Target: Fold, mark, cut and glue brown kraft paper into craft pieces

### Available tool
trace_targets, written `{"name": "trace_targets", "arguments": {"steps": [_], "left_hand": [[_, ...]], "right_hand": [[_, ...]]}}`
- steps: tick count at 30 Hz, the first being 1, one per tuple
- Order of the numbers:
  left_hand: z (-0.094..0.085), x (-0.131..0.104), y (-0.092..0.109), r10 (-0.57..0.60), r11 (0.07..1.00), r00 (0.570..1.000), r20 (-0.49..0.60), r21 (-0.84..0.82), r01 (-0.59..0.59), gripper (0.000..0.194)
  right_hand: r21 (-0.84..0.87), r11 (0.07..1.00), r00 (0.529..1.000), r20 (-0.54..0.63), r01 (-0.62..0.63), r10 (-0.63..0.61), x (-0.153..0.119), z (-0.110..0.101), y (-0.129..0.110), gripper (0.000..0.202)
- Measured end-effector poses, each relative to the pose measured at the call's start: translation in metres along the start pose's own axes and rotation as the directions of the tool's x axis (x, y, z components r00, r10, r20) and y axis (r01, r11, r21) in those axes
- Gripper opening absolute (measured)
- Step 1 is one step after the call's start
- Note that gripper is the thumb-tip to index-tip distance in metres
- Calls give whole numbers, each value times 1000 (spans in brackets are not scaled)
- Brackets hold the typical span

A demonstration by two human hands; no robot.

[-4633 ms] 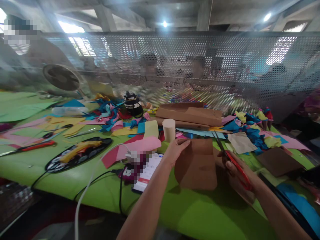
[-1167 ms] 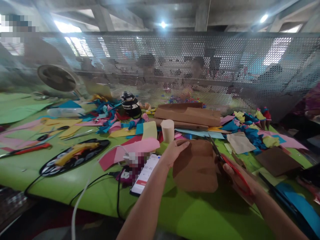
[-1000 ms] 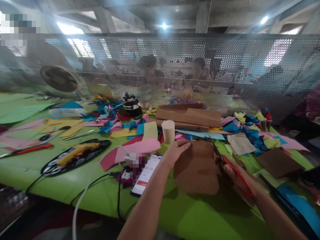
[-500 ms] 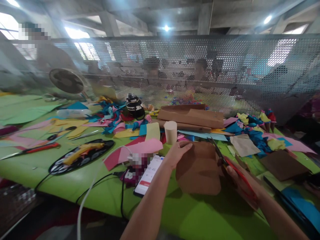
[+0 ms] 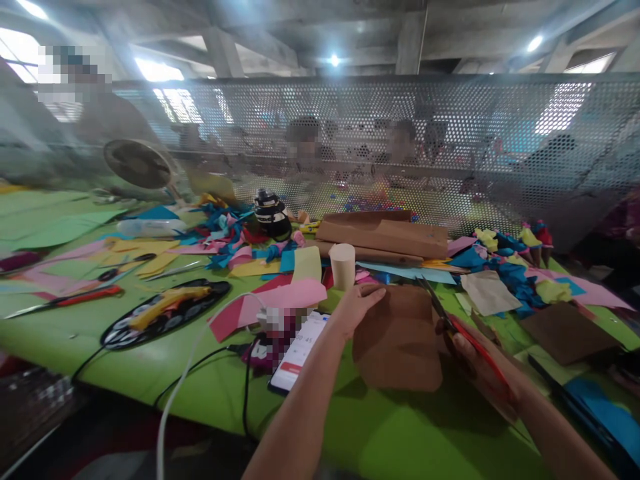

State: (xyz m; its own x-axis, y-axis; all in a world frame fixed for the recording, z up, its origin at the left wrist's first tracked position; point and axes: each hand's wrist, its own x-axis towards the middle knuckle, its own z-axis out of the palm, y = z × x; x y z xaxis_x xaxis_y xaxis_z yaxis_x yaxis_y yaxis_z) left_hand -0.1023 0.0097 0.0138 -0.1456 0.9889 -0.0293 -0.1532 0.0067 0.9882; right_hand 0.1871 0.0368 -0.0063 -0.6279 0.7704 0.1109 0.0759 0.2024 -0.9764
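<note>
A brown paper piece with rounded corners lies over the green table, creased across its middle. My left hand grips its upper left edge, thumb on top. Closed round red-handled scissors, my right hand is at the paper's right side. The dark blades point up and left, at the paper's upper right edge. More brown paper shows beneath my right hand. Just behind my left hand stands a cream paper cup or roll.
A phone and white cable lie left of my left forearm. Folded brown paper is at the back. Coloured scraps, a black bottle, other scissors and a fan are to the left. A mesh partition stands behind.
The view has shifted very slightly. Both hands, the scissors and the brown paper hold nearly the same places.
</note>
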Motion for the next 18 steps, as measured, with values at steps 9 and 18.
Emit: {"name": "trace_targets", "arguments": {"steps": [9,18], "left_hand": [[0,-1,0,-19,999,1000,8,-38,19,35],[1,-2,2,13,1000,1000,3,3,-13,35]], "right_hand": [[-102,995,1000,9,15,-14,3,-2,-6,54],[-60,998,1000,-19,8,-9,2,1,-2,48]]}}
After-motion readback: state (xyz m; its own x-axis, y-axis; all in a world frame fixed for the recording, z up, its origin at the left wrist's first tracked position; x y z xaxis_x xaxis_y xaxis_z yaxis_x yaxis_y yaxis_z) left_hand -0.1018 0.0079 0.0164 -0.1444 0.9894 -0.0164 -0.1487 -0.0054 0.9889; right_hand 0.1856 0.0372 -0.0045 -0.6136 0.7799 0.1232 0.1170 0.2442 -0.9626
